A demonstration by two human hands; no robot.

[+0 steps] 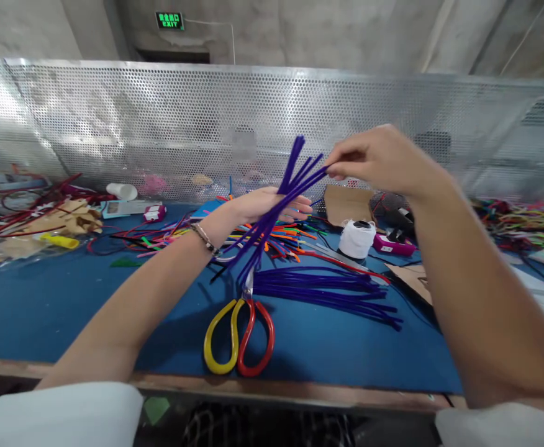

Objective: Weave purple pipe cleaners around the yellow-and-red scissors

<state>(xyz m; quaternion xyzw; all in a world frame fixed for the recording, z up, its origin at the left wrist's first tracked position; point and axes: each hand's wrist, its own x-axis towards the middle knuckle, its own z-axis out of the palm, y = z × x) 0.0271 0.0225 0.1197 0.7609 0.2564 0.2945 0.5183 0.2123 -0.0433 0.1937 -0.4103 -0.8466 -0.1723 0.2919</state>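
Note:
My left hand (267,206) is raised over the blue table (67,310), fingers wrapped round a bunch of purple pipe cleaners (279,205) that fan upward and hang below the palm. My right hand (379,158) pinches the upper tip of one of these pipe cleaners near the top of the fan. Below the hands, several more purple pipe cleaners (328,292) lie flat on the table. Scissors with a yellow and a red handle (239,335) lie near the front edge, blades pointing away from me.
A white spool of thread (356,239) stands behind the loose purple pile. Mixed coloured pipe cleaners (281,239) cover the table's middle, with more heaped at far right (523,220) and left. A cardboard piece (346,203), a pink tool (393,244) and a perforated metal screen (160,124) lie behind.

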